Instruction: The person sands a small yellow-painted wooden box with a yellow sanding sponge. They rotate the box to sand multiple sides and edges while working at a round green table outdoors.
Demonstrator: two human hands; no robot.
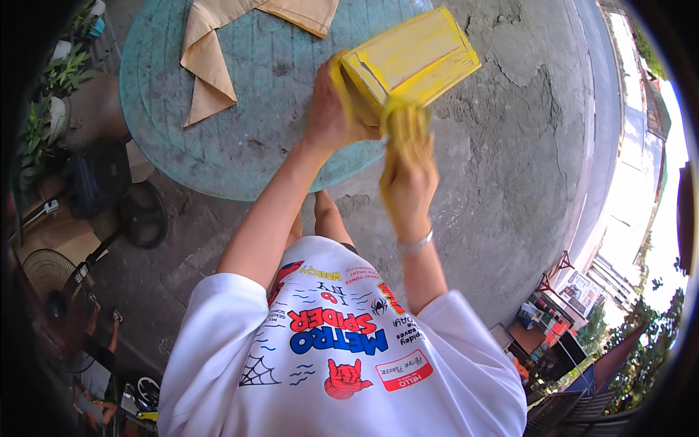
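Note:
A box (411, 62) coated in streaky yellow, with paler patches on its upper face, is held tilted above the right edge of the round table. My left hand (329, 109) grips its left end, with some fingers hidden behind and beneath it. Close against the box's near side, my right hand (409, 164) is closed, its fingers stained yellow and blurred by motion. A yellow, soft-looking wad (405, 116) shows at those fingertips; its kind is too smeared to make out.
The round green table (255, 156) has a worn top. A folded tan cloth (207, 69) lies on its far left part. A standing fan (51, 269), a black speaker (98, 178) and potted plants (62, 76) are at the left. Cracked concrete (524, 146) spreads to the right.

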